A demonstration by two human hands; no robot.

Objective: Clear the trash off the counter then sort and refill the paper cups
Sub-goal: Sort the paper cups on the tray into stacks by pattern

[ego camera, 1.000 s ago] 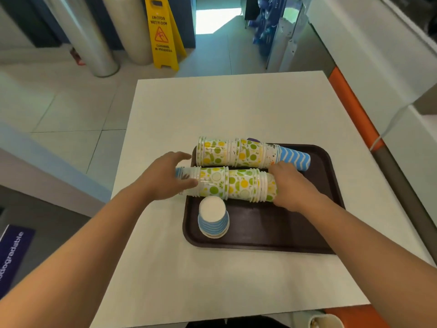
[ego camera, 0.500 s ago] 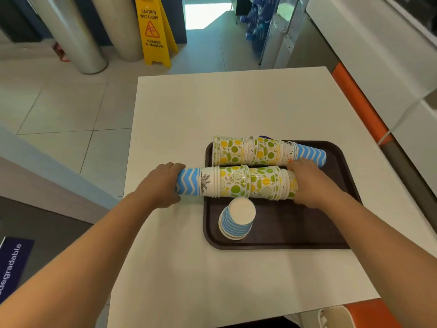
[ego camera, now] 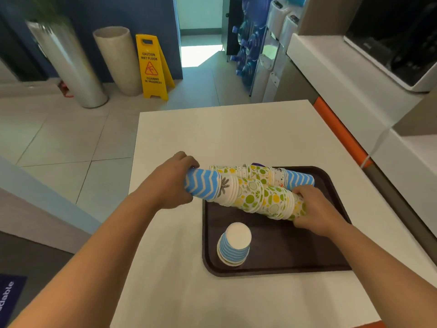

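Observation:
A long nested stack of paper cups (ego camera: 250, 197) with fruit prints and a blue zigzag end is held slanted above the dark brown tray (ego camera: 283, 261), its left end raised. My left hand (ego camera: 172, 183) grips the blue zigzag end. My right hand (ego camera: 312, 209) grips the fruit-print end low over the tray. A second stack of cups (ego camera: 267, 175) lies on its side along the tray's far edge. A short stack of blue striped cups (ego camera: 234, 245) stands upside down at the tray's near left.
The tray sits on a white counter (ego camera: 212, 138) whose left edge drops to a tiled floor. A yellow wet-floor sign (ego camera: 152, 67) and two tall cylinders stand beyond. An orange strip (ego camera: 340, 133) and white shelving run along the right side.
The near stack has been lifted off the tray, its left end rising, with both hands still on its ends. The camera view has tilted upward.

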